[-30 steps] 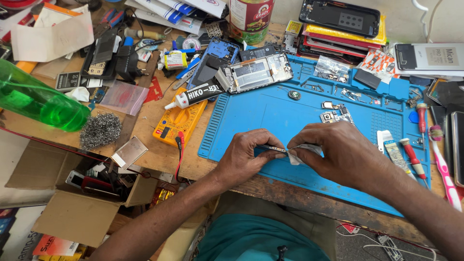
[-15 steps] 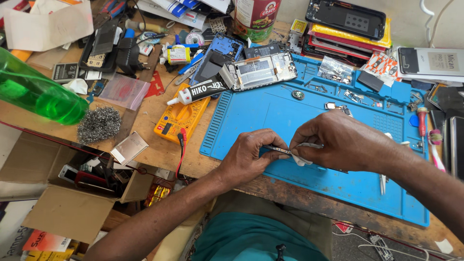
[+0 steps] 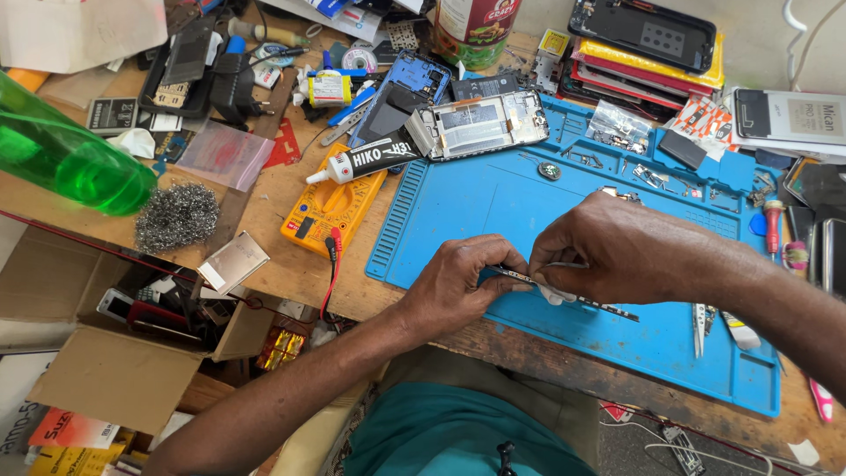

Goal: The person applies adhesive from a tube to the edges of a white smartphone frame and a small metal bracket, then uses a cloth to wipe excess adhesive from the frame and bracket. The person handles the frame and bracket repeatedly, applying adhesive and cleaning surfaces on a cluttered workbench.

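Left hand: pinches one end of a thin dark metal strip, fingers closed tight on it, over the near edge of the blue silicone work mat.
Right hand: fingers narrowed on a small white wad of cloth pressed against the same strip, just beside the left fingertips.
Strip: lies low over the mat's near edge, its free end pointing toward the near right corner.
Mat: covers the right half of the wooden bench; an opened phone frame rests at its far left corner.
Left of mat: a yellow multimeter with a black-and-white glue tube across it.
Bench's left edge: a green plastic bottle on its side, a grey steel-wool pad near it.
Mat's right side: metal tweezers lying flat.
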